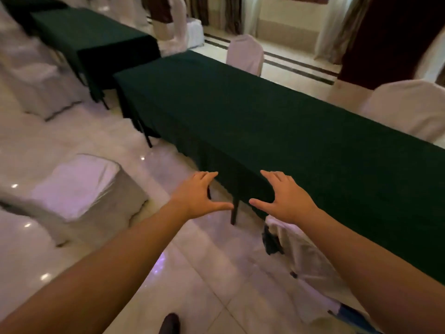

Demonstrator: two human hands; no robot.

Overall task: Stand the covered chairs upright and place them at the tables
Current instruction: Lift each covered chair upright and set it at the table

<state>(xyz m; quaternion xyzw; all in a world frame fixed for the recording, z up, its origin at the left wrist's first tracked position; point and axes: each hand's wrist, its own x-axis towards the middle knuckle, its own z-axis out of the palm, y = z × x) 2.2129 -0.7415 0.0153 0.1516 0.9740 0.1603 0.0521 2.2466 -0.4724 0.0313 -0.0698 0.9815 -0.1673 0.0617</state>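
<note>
Here both bare arms reach forward over the pale tiled floor [197,268], and neither hand holds anything: the left hand [196,197] and the right hand [283,201] are spread flat with fingers straight and thumbs pointing toward each other, hanging in the air at the near corner of a long table draped in dark green cloth [277,131]. Whether the right hand's fingers touch the cloth cannot be told. Below the right forearm, a white-covered chair [305,256] lies tipped beside this table's near edge, its dark legs showing. To the left, another white-covered chair [81,191] sits apart from the table on the floor; the blur makes its posture hard to judge. Beyond the table's far side stand two upright covered chairs, one near the middle [245,54] and one at the right [407,107]. A second green-draped table [91,39] runs farther back on the left. A dark shoe tip [169,323] shows at the bottom edge.
</note>
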